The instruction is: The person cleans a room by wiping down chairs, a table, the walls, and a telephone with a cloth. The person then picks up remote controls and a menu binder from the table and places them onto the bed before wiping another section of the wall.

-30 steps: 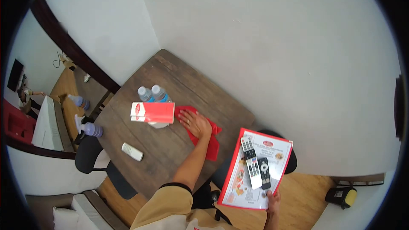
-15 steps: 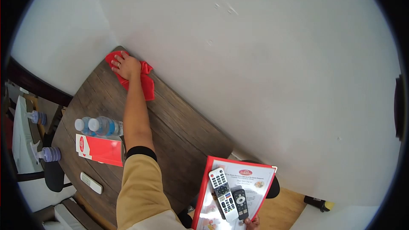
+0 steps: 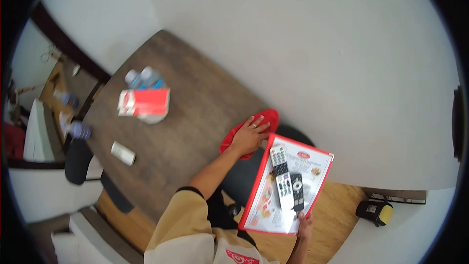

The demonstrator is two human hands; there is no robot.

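My left hand [image 3: 247,139] lies with fingers spread on a red cloth [image 3: 228,139], pressing it at the near right edge of the wooden table [image 3: 195,83]. A ring shows on one finger. My right hand [image 3: 305,225] grips the lower edge of a red-bordered, laminated menu [image 3: 261,210], held out beyond the table edge. On the menu rest a white remote control [image 3: 285,193] and a smaller black remote control [image 3: 297,195], side by side. The menu's top left corner is close to my left hand.
Two water bottles [image 3: 149,76] stand behind a red-and-white box [image 3: 151,101]. A white remote [image 3: 123,153] and a purple pump bottle [image 3: 79,130] are near the table's left edge. Dark chairs [image 3: 78,161] surround it; a yellow-topped bin [image 3: 376,212] stands on the right.
My left hand has slid the red cloth from the table's far corner to its near right edge. The menu with both remotes appears higher in view, and the camera view has shifted.
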